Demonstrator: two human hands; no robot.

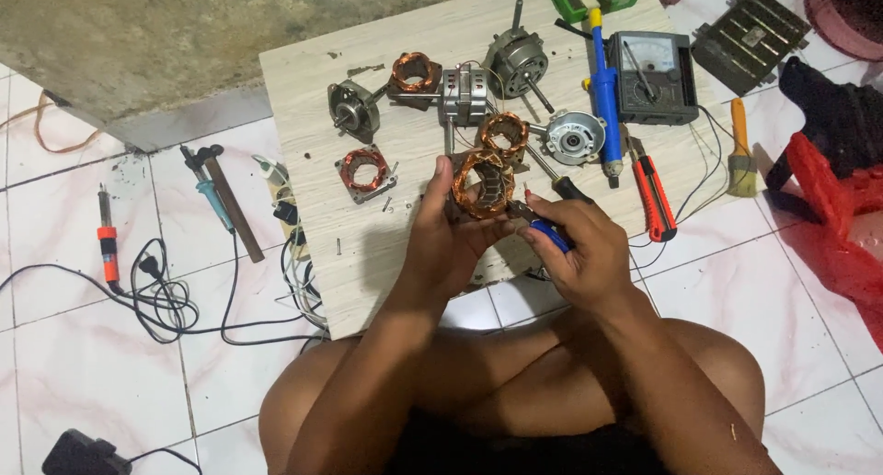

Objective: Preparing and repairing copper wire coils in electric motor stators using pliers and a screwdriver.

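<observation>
I sit cross-legged on the white tiled floor (74, 346) with the low, pale wood-grain board (303, 98) in front of my knees, and everything I need lies on it. At its far right sits the dark grey analogue meter with a needle dial (653, 75), with the blue desoldering pump (604, 93) just beside it and the red-handled cutter knife (655, 197) nearer to me. Spread over the board are several round grey metal motor housings (515, 61) and three other copper-wound stators (366, 171).

My left hand (441, 240) is closed around the square copper-wound motor stator (483, 185), holding it up just above the near edge of the board with its open bore turned towards me. My right hand (579, 250) is clenched on small blue-handled pliers (543, 227), whose tip reaches the stator's right side; I cannot tell exactly which wire it touches.

To do this well, I judge that I should keep my left thumb braced on the stator's frame, not on the windings, and work with the plier tips only, lightly. The enamelled copper probably scratches and snaps easily, so short, gentle pulls suit it better than twisting.
</observation>
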